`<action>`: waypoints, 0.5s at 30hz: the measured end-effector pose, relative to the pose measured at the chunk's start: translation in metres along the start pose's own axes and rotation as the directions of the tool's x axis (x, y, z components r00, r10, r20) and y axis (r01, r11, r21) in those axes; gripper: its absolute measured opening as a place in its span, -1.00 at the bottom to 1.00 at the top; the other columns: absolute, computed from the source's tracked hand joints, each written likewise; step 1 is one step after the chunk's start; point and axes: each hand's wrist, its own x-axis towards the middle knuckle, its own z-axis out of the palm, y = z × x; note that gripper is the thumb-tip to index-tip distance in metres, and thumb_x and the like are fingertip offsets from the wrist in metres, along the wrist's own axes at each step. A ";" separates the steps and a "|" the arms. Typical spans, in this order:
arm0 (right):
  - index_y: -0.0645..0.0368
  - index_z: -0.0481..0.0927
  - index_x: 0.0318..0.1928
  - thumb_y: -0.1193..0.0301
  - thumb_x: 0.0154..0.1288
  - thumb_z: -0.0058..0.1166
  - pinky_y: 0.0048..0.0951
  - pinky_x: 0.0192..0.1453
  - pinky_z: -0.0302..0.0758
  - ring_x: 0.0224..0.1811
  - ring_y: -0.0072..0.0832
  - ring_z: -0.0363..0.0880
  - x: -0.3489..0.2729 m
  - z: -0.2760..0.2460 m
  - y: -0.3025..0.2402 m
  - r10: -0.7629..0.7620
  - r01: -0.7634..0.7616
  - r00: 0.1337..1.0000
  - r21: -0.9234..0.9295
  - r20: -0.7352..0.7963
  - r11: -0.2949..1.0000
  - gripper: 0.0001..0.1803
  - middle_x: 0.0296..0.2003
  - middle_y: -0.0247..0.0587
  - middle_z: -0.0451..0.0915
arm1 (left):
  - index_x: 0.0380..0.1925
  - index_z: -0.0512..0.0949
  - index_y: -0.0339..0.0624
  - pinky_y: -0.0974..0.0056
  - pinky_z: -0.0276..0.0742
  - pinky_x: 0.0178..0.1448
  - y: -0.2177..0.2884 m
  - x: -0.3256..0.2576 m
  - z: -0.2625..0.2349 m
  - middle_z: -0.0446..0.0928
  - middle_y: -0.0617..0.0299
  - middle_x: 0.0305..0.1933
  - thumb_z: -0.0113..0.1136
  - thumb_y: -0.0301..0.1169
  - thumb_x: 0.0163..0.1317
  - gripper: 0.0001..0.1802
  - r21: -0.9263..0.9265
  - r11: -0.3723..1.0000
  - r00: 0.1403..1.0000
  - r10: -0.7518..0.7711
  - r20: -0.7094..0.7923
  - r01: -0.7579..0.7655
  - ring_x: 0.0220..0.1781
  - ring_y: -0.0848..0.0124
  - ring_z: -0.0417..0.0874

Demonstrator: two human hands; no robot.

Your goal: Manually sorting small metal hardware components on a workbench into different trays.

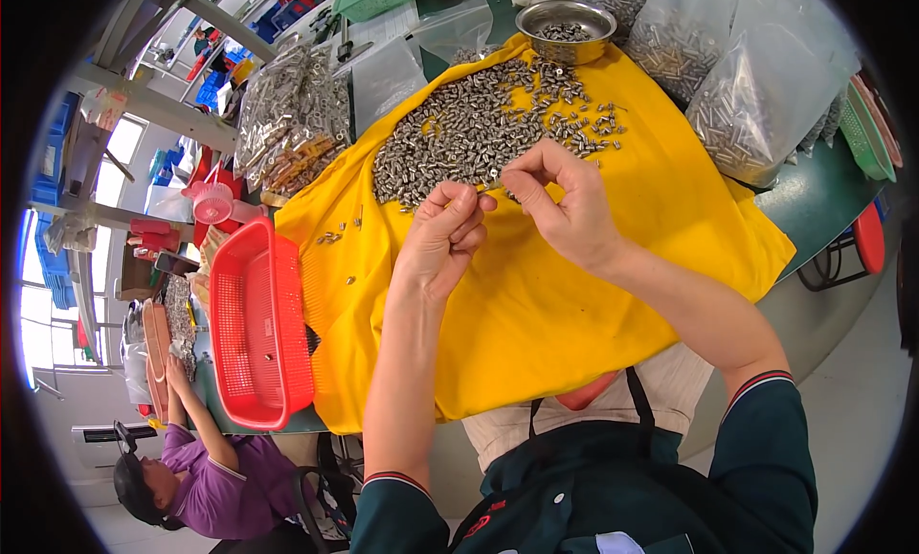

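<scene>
My left hand (pixel 443 236) is closed in a pinch near the front edge of a heap of small silvery metal parts (pixel 450 123). Just to its right, my right hand (pixel 570 204) also pinches, thumb against forefinger. What either set of fingertips holds is too small to make out. The two hands are close but apart, over a yellow cloth (pixel 536 334) on which the heap lies. Several loose metal pieces (pixel 330 236) lie on the cloth to the left of my left hand.
A red plastic basket (pixel 225 334) stands at the left. At the back are a steel bowl (pixel 584 48) of metal parts and clear bags (pixel 742 113) of metal pieces. More bagged parts (pixel 297 104) lie back left. A co-worker in purple (pixel 225 487) sits at the lower left.
</scene>
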 end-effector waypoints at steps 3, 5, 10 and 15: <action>0.27 0.45 -0.47 0.53 0.12 0.04 -0.63 -0.56 0.28 -0.64 -0.69 0.32 0.000 0.000 0.000 0.034 -0.034 0.999 0.021 -0.005 0.999 -0.92 -0.62 -0.32 0.46 | -0.46 0.44 -0.14 0.59 0.03 -0.59 -0.001 0.000 0.000 0.50 0.18 -0.42 0.08 -0.43 0.16 -0.93 -0.003 1.000 1.000 0.001 -0.005 -0.001 -0.67 0.69 0.11; 0.27 0.45 -0.47 0.53 0.13 0.04 -0.64 -0.56 0.27 -0.64 -0.70 0.31 0.001 -0.001 -0.001 0.050 -0.050 0.999 0.029 -0.007 0.998 -0.92 -0.63 -0.35 0.45 | -0.44 0.43 -0.15 0.59 0.04 -0.58 0.002 -0.001 0.003 0.47 0.20 -0.43 0.08 -0.42 0.16 -0.93 -0.018 1.000 0.999 0.022 -0.035 -0.023 -0.66 0.68 0.11; 0.25 0.45 -0.48 0.48 0.16 0.03 -0.68 -0.58 0.21 -0.63 -0.78 0.25 0.007 -0.005 0.008 0.122 -0.098 0.979 0.148 -0.164 0.984 -0.88 -0.65 -0.47 0.38 | -0.35 0.39 -0.23 0.54 -0.01 -0.60 0.041 -0.018 -0.002 0.29 0.32 -0.53 -0.01 -0.45 0.20 -0.91 -0.167 0.982 0.979 0.056 -0.195 -0.089 -0.64 0.65 0.08; 0.25 0.44 -0.48 0.46 0.16 0.04 -0.68 -0.59 0.17 -0.64 -0.78 0.22 0.012 -0.016 0.013 0.101 -0.088 0.978 0.079 -0.185 0.993 -0.86 -0.67 -0.47 0.36 | -0.36 0.44 -0.30 0.61 -0.05 -0.61 0.101 -0.083 -0.014 0.21 0.44 -0.60 -0.12 -0.41 0.28 -0.81 0.820 0.525 0.717 0.660 -0.223 -0.228 -0.66 0.73 0.08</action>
